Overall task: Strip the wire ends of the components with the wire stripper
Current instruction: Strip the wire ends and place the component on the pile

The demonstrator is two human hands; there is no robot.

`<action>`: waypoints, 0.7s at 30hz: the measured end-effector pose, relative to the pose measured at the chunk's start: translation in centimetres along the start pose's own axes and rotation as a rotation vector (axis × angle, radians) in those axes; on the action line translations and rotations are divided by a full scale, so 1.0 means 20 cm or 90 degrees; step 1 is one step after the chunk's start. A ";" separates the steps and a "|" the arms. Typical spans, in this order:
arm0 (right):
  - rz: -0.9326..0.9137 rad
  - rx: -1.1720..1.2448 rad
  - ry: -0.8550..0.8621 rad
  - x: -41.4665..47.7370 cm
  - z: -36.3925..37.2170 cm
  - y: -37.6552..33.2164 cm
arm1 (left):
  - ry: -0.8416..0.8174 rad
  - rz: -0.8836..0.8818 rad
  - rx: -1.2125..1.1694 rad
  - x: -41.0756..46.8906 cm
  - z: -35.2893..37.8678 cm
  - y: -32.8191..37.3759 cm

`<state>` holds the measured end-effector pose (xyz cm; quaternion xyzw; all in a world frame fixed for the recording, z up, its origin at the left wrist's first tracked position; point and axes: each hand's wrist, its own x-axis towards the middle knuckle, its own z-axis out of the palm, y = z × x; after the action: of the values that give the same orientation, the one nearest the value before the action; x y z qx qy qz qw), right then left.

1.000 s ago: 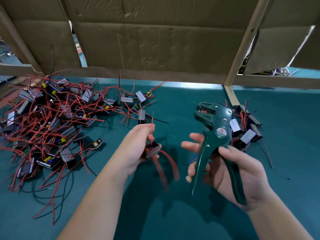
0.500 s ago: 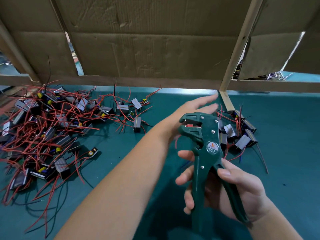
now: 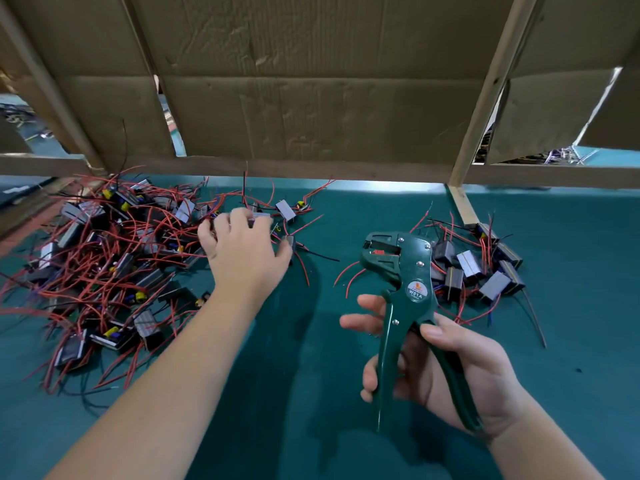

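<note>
After drop-off at right heap (image 3: 485, 271), reaching left hand (image 3: 242, 252) into left heap (image 3: 104, 254) for the next part, grip too blurred to judge, while clasping wire stripper (image 3: 408, 289) in right hand (image 3: 457, 372) above mat (image 3: 294, 393).

Desk (image 3: 311, 382): covered in a dark teal mat, matte, lit brighter along the far edge. One small dark speck (image 3: 577, 370) on the mat at right (too small to identify).

Behind the desk, a backboard of creased brown cardboard (image 3: 311, 98), wrinkled and dented. It is held in a bare wooden frame: a horizontal rail (image 3: 311, 169) along the bottom, a slanted upright post (image 3: 485, 98) at right, and another slanted post (image 3: 45, 88) at left.

A narrow gap (image 3: 169, 123) splits the cardboard left of centre. At far right a cardboard flap (image 3: 540, 112) hangs loose; below it, an opening (image 3: 561, 155) shows blurred clutter beyond.
</note>
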<state>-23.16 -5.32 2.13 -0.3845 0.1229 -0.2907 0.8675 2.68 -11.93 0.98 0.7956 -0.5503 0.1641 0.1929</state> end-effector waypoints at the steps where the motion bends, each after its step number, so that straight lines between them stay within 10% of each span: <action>1: -0.009 0.004 0.017 0.01 0.00 0.01 | 0.060 0.039 -0.006 -0.01 0.00 0.02; 9: -0.066 0.036 0.226 0.09 0.00 0.03 | -0.017 0.185 -0.046 -0.13 0.04 0.20; 17: -0.088 0.019 0.153 0.01 0.00 -0.01 | -0.385 0.340 -0.187 -0.19 0.08 0.60; 21: -0.087 0.019 0.149 0.00 0.01 -0.03 | -0.296 0.517 -0.141 -0.24 0.09 0.62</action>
<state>-23.30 -5.58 2.62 -0.3423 0.1926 -0.3936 0.8312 -10.44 -12.94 -1.31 0.5066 -0.8593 -0.0153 0.0684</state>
